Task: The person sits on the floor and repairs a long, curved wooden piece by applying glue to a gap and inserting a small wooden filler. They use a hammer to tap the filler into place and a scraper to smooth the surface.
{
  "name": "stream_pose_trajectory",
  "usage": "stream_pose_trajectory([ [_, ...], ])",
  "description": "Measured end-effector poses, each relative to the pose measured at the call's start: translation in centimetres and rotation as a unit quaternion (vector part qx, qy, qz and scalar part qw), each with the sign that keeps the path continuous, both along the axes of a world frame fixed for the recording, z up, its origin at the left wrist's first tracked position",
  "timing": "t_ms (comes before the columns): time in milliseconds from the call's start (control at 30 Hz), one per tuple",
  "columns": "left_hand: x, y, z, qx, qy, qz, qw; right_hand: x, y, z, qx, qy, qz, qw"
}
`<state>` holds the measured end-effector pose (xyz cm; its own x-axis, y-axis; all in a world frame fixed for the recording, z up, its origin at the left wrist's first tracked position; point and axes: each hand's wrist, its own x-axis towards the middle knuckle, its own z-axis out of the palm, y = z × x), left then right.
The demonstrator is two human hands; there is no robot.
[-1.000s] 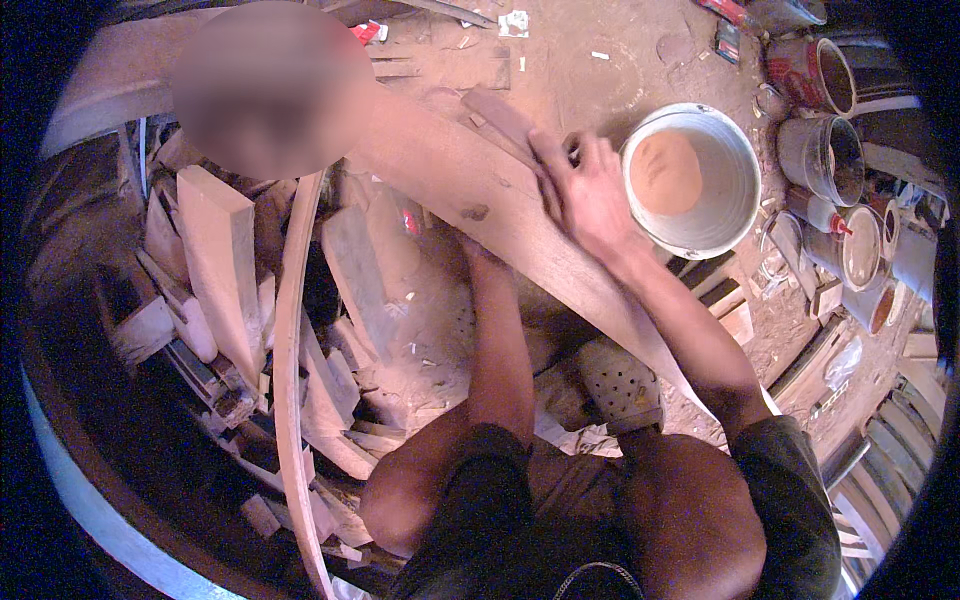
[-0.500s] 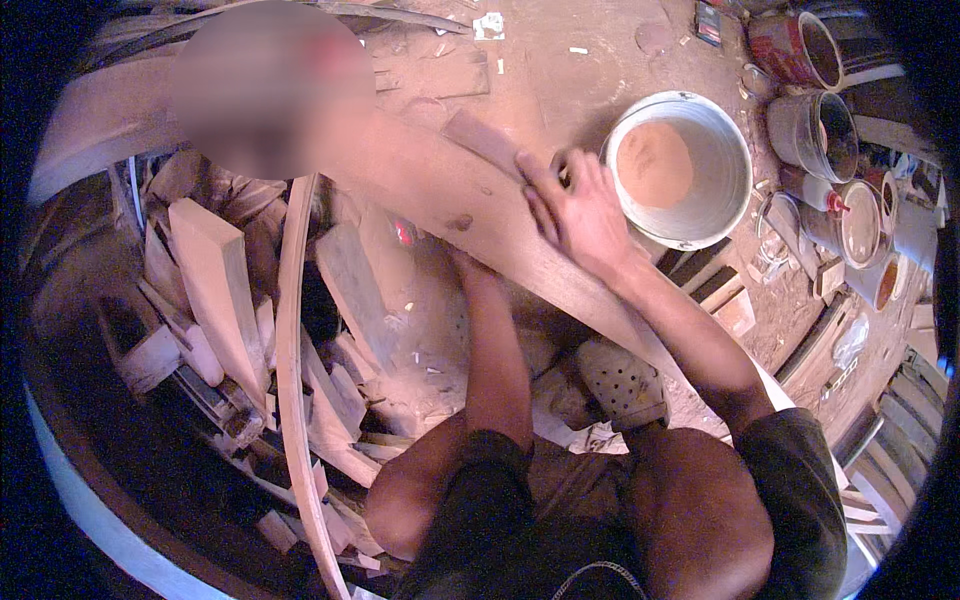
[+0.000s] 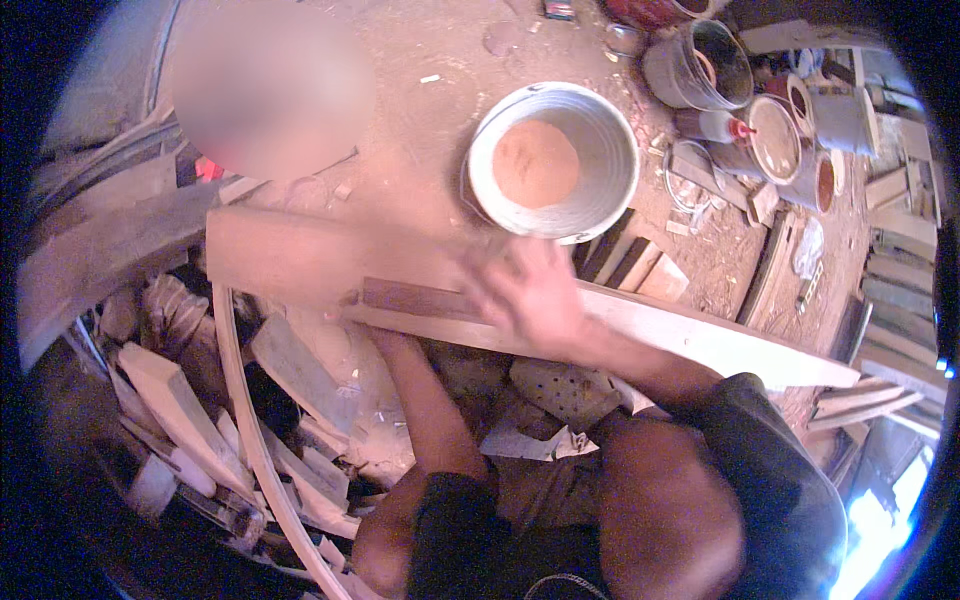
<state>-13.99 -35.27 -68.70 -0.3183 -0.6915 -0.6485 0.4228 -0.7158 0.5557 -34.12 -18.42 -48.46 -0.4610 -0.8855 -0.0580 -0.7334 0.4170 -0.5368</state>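
Pale timber board under a blurred right hand

A long, flat-faced board (image 3: 285, 255) of pale wood crosses the view from 9 o'clock towards 4, glaring white at its right end, with a dark knot near its lower edge. On it, just left of centre, lies a brown oblong block (image 3: 410, 298), straight-edged and smooth-looking. The right hand (image 3: 530, 300) is over the block's right end, fingers spread; blur leaves it impossible to tell whether they grasp. The left hand (image 3: 372, 325) is mostly hidden at the board's lower edge, so its grip cannot be told.

A small dark packet (image 3: 558, 9) at 12 o'clock is too small to read.

The right forearm (image 3: 650, 365) covers part of the board. At 1 o'clock, near the right hand, stands a round, pale-walled bucket (image 3: 620, 165) with orange-brown matter inside. At 2 o'clock a red-tipped bottle (image 3: 705, 125) lies among tubs (image 3: 775, 140). Angular wood offcuts (image 3: 170, 400) crowd 8 o'clock beside a thin, curved wooden strip (image 3: 250, 420). A perforated shoe (image 3: 560, 390) shows at 5.
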Motion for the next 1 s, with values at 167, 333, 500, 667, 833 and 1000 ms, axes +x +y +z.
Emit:
stream_pose_trajectory([
  [167, -0.2, -0.8, 0.2, -0.013, -0.006, -0.015, 1.0, -16.5, 3.5, -3.8, -0.183, 0.016, -0.386, 0.904],
  [333, -0.7, -1.2, 0.2, -0.013, -0.008, -0.02, 1.0, -24.0, 12.0, -12.3, -0.044, 0.103, -0.473, 0.874],
  [500, -2.0, 0.0, -0.2, 0.001, -0.008, -0.035, 0.999, -23.2, 18.6, -21.8, 0.109, -0.016, -0.471, 0.875],
  [667, 1.4, -2.4, 1.8, -0.032, -0.045, -0.027, 0.998, -21.7, 11.3, -24.9, 0.213, -0.051, -0.437, 0.872],
  [833, -2.1, 1.1, -0.8, 0.012, -0.012, -0.031, 0.999, -28.0, 18.6, -30.6, 0.222, -0.035, -0.525, 0.821],
  [1000, 0.5, -2.0, 1.7, -0.022, -0.026, -0.002, 0.999, -23.7, 11.6, -26.6, 0.234, -0.076, -0.533, 0.81],
])
